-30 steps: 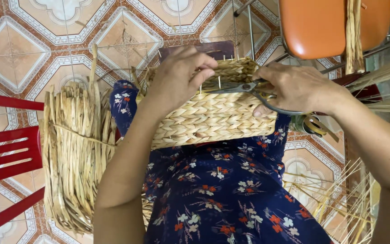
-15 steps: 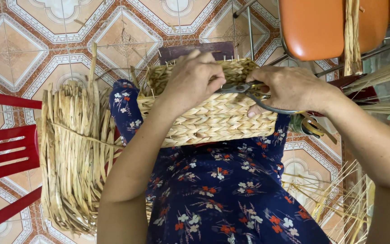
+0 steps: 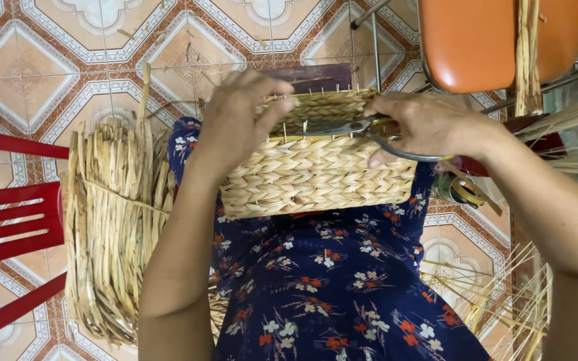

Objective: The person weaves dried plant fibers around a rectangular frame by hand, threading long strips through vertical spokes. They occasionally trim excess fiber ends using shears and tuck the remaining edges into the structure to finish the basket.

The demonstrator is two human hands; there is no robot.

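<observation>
Basket: we see a woven straw-coloured box-shaped basket (image 3: 316, 167) in the middle of the frame, lying on the lap over the dark blue dress with small flowers (image 3: 342, 294).
Left hand: our left hand (image 3: 242, 124) grips the basket's upper left rim, fingers curled over the edge and holding it.
Right hand: our right hand (image 3: 429, 124) is closed around the grey metal scissors (image 3: 352, 128), held at the rim in the upper middle.
Done: the side wall looks fully woven, in neat rows.
Left: we think trimming is partway, since thin short straw ends (image 3: 306, 127) poke up along the rim and from the wall.
Which way: the basket's long side runs left to right across the frame; its open mouth faces the top of the frame, away from us.
Scissors: the blades point left, along the rim.
Nearby: a bundle of dry straw strips (image 3: 112, 227) lies at the left, by a red plastic chair (image 3: 8, 220); an orange seat (image 3: 496, 40) is upper right.
</observation>
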